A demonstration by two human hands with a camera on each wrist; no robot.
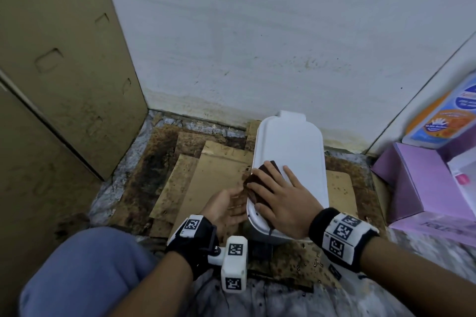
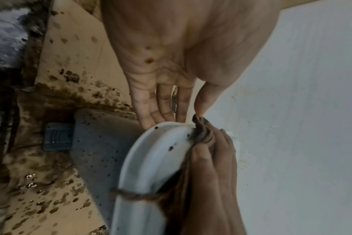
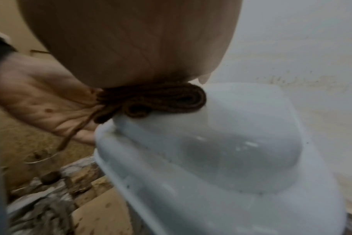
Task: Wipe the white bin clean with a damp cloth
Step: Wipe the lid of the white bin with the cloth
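Observation:
The white bin stands against the wall with its lid shut. A folded brown cloth lies on the near left part of the lid. My right hand presses flat on the cloth with straight fingers. My left hand lies open, palm up, beside the lid's left rim. In the left wrist view the left hand's fingertips touch the rim of the lid, which carries dark specks, next to the cloth. The right wrist view shows the cloth squeezed under my palm on the wet lid.
A tall cardboard box stands at the left. Stained flattened cardboard covers the floor around the bin. Purple boxes and an orange and blue pack sit at the right. The bin's foot pedal faces me. My knee is at lower left.

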